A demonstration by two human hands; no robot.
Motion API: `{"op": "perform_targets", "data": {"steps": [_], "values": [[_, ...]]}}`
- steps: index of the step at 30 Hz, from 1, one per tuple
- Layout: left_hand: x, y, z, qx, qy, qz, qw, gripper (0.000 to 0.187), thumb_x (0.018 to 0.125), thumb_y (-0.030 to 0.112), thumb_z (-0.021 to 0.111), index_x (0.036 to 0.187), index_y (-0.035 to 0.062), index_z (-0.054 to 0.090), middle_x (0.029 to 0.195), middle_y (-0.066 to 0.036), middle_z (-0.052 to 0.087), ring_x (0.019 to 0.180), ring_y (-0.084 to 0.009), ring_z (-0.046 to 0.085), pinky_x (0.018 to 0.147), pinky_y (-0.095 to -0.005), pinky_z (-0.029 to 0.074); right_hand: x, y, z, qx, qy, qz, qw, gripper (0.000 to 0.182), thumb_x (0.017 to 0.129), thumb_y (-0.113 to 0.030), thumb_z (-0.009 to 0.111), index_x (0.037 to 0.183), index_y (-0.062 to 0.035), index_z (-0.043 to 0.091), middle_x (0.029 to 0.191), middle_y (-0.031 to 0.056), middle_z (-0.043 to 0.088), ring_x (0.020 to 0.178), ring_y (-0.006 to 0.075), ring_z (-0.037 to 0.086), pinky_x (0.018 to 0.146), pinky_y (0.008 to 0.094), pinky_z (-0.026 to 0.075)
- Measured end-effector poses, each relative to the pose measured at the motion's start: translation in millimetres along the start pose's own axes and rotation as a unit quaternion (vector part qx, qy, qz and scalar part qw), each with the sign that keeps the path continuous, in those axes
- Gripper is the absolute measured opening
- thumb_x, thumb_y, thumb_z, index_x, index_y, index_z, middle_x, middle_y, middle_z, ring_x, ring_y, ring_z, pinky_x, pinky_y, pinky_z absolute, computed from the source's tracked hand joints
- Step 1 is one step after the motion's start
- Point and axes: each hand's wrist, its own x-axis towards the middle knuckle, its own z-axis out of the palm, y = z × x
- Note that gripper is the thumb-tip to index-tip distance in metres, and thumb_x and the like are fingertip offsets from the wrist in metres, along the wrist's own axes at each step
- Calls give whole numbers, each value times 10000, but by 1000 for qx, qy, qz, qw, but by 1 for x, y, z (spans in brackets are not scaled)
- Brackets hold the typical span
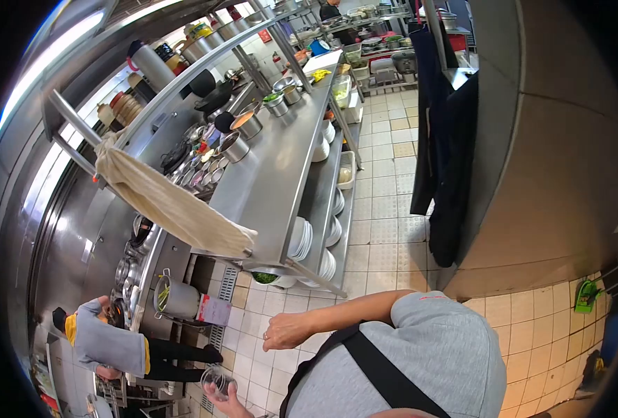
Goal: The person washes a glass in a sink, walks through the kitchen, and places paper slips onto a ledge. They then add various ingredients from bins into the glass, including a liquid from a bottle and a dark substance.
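At the bottom edge, my left hand holds a clear plastic container, its fingers round the lower side. My right hand hangs over the tiled floor with its fingers curled in and a ring on one of them. Nothing shows in it. To the upper left of that hand is a pink-red sign by a large steel pot with green vegetables inside. Neither of my hands touches the pot or the sign.
Steel counter with pots on top and stacked white plates below. A beige cloth hangs on a rail. A co-worker stands at the left by the stoves, another person is far back. Dark garments hang by the wall.
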Motion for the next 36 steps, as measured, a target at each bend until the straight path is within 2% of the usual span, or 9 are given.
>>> {"op": "perform_targets", "data": {"steps": [6,18,24,27,29,31,33,34,36], "values": [[-63,25,29,44,52,-110,992,718,768,121,712,1387,111,348,1305,-102,425,1158,-228,461,878,-342,427,-88,-24,-21,1,-25,49,998,211,872,-149,461,1026,-135,606,838,77,617,782,271,620,641,409,472],[-105,33,68,-52,-7,-90,995,787,748,17,703,1408,8,275,1374,-163,359,1246,-274,392,976,-366,405,-159,-39,-24,41,-72,123,989,222,867,-144,450,1034,-146,597,847,90,606,762,285,625,606,414,490],[-103,-5,56,-60,18,-126,990,824,722,35,716,1409,1,264,1390,-178,337,1252,-278,392,976,-365,402,-133,-18,-1,54,-140,125,981,185,865,-162,458,956,-108,609,853,102,610,776,297,626,626,433,500],[-95,-6,53,-90,62,-135,985,856,661,35,753,1386,8,301,1295,-163,399,1178,-280,445,957,-372,408,-102,-1,14,83,-161,112,977,185,858,-180,474,936,-105,624,878,108,623,797,313,628,639,446,501],[-82,-30,34,-38,71,-106,991,838,678,36,750,1386,0,303,1328,-169,382,1164,-286,455,935,-376,435,-86,32,55,52,-250,110,961,232,859,-189,497,1060,-142,605,942,113,635,834,312,632,664,417,507],[-62,-13,30,-89,80,-131,984,841,666,67,769,1376,1,323,1325,-171,389,1203,-286,418,973,-368,401,-67,52,84,43,-310,130,941,261,838,-222,530,1073,-153,620,1005,115,640,881,313,629,693,433,506],[-45,-29,8,34,94,-131,986,805,662,128,781,1335,-27,367,1308,-164,432,1225,-272,411,1041,-373,312,-51,71,109,56,-384,203,899,313,817,-266,561,1104,-160,624,999,124,640,966,311,602,775,446,485],[-37,-43,-4,29,111,-121,986,787,649,141,794,1306,-35,398,1300,-162,450,1236,-266,405,1056,-368,289,-48,85,128,63,-407,187,892,312,819,-269,557,1102,-155,625,998,129,639,971,313,596,790,442,479],[-16,-49,-24,80,119,-114,983,776,640,141,809,1285,-23,411,1284,-145,464,1194,-255,446,1024,-363,336,-35,104,146,64,-435,199,876,302,815,-260,556,1085,-145,631,981,143,647,947,331,602,782,451,480]]}}
